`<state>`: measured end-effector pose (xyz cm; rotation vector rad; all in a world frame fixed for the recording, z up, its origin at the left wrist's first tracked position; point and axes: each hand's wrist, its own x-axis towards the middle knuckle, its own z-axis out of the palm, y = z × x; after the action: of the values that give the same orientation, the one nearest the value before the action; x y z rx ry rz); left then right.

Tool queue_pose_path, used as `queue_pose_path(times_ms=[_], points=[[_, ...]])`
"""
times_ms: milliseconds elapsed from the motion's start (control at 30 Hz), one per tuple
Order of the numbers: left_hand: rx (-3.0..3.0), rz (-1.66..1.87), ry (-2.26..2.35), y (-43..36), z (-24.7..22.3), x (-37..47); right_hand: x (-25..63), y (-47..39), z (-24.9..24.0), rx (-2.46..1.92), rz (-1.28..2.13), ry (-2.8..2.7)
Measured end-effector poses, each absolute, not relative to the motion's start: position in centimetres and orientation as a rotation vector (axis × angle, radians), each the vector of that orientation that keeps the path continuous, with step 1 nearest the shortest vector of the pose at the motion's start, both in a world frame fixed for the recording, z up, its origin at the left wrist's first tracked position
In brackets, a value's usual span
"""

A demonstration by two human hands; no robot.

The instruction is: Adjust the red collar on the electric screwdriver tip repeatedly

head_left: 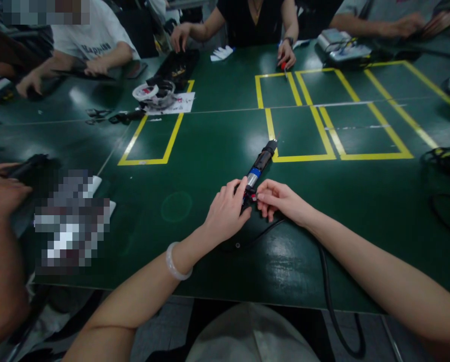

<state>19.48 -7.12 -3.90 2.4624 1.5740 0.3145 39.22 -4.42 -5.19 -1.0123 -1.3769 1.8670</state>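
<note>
A long black handheld device (260,163) with a silver and blue cylinder in its middle lies slanted on the green table, its tip pointing away to the upper right. My left hand (228,208) is closed over its near end, fingers on top and thumb at the side. That end is partly hidden under the hand. Beside it, my right hand (275,198) pinches a small red piece (254,197), like a wire end or connector, too small to make out fully. A black cable (266,231) runs under my right wrist and drops over the table edge.
Yellow tape rectangles (303,159) mark the green table (198,176). Tape rolls (145,91) and a black tray (179,68) stand at the back left. A grey device (341,45) sits at the back right, with coiled cables (447,163) at the right edge. Co-workers sit around.
</note>
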Motion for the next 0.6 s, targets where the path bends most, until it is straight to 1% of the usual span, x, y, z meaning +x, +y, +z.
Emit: queue_pose_path(times_ms=[67,133,267,333,433,600], points=[[2.458,0.323,1.572,-7.1,-4.0,19.4,39.2,-4.6,-5.4,-0.965,1.785,-1.519],[2.463,0.331,1.569,-7.1,-4.1,19.4,39.4,-4.7,-5.5,-0.939,1.623,-1.731],[2.465,0.351,1.552,-7.1,-4.2,19.3,39.9,-4.7,-5.4,-0.921,1.085,-2.176],[2.459,0.352,1.556,-7.1,-4.1,19.3,40.2,-4.6,-5.4,-0.896,0.885,-2.326],[2.452,0.346,1.574,-7.2,-4.0,19.3,40.4,-4.6,-5.5,-0.869,0.732,-2.463],[2.474,0.297,1.604,-7.1,-3.7,19.5,40.9,-4.3,-5.1,-0.847,0.598,-2.518]])
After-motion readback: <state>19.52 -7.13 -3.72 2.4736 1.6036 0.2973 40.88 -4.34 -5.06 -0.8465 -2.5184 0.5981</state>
